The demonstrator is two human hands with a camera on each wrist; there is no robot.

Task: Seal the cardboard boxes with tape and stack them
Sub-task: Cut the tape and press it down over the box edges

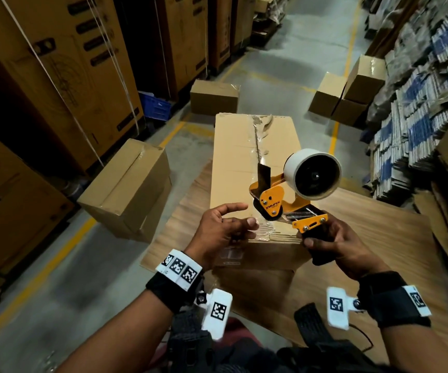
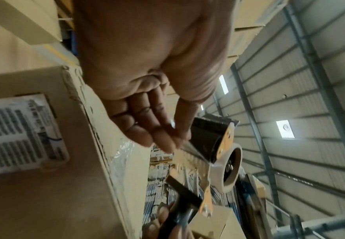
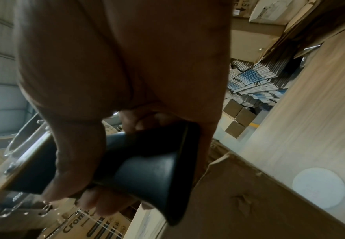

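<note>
**Tape dispenser held above a long box**

The right hand (image 1: 333, 242) is wrapped around the black handle of an orange tape dispenser (image 1: 292, 195), holding it just above the near end of a long cardboard box (image 1: 247, 168) that lies on the wooden table (image 1: 373, 238). The left hand (image 1: 221, 230) is beside the dispenser's roller, thumb and fingers pinching the clear tape end (image 2: 190, 150). Clear tape already runs along the box's top seam. Smaller boxes (image 1: 128, 189) stand on the floor nearby.
</note>
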